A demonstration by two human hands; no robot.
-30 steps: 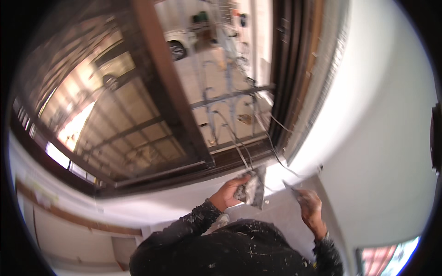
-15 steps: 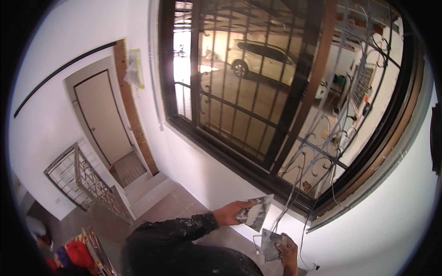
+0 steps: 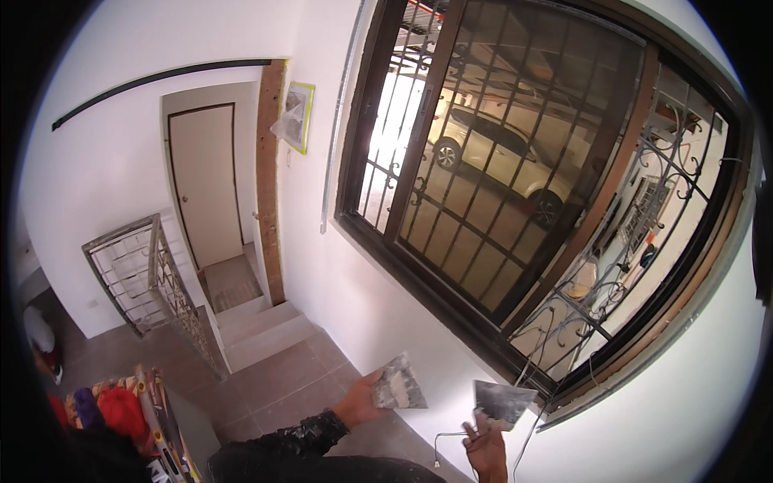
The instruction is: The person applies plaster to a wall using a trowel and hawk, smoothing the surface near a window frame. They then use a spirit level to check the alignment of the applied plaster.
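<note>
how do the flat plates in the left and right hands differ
The left plate bears a broad pale smear; the right plate looks mostly dark grey. The left hand holds the left plate at its left side, while the right hand holds the right plate from below. Both are flat, greyish and angular.

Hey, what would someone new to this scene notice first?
Likely the big dark-framed window at upper right, with a pale car beyond. Low centre, the left hand holds a smeared flat plate and the right hand a dark flat blade. A bright red bundle stands out at lower left.
</note>
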